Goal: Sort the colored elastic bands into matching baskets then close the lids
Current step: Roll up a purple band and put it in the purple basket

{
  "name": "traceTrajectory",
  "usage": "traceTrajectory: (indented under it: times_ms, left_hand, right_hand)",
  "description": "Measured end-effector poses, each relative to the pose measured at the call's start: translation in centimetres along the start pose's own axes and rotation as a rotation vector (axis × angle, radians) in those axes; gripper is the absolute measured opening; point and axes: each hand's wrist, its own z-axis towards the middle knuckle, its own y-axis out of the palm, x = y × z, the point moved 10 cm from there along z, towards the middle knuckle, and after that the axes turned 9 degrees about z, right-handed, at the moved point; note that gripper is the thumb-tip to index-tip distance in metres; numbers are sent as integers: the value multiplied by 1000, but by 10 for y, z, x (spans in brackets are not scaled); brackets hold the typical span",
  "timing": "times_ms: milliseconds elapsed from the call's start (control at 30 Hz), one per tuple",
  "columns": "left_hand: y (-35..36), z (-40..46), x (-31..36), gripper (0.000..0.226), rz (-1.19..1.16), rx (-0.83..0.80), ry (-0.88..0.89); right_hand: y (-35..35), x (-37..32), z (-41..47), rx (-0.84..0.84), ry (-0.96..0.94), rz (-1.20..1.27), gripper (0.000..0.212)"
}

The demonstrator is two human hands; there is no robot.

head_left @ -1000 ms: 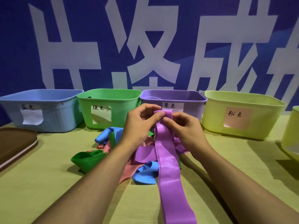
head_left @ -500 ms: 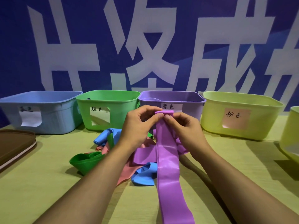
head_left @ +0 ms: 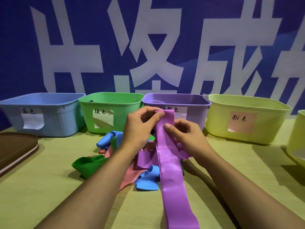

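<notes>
Right hand [head_left: 184,138] slid nearer down the purple elastic band [head_left: 171,162], both hands pinching it, its end just before the purple basket [head_left: 194,103].

Both bare forearms reach forward, hands raised close together in front of the person.

The left hand [head_left: 140,128] has its fingers curled and its thumb pressed against the top end of the long purple elastic band [head_left: 170,162], pinching it. The right hand [head_left: 184,136] sits a little lower just beside it, thumb flat on the band's face, fingers curled behind in a second grip. Both wrists are nearly straight.
</notes>
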Motion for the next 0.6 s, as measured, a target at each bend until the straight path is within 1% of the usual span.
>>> traceTrajectory:
  times_ms: [300,500,600]
  left_hand:
    - [2,2,2,29,-26,-22,47]
    - [-1,4,2,34,-59,-2,52]
    - [-1,4,1,35,-45,-6,51]
  right_hand:
    - [-2,3,0,11,15,-18,14]
    - [2,9,-2,6,78,-11,18]
    - [1,6,-2,3,72,-38,17]
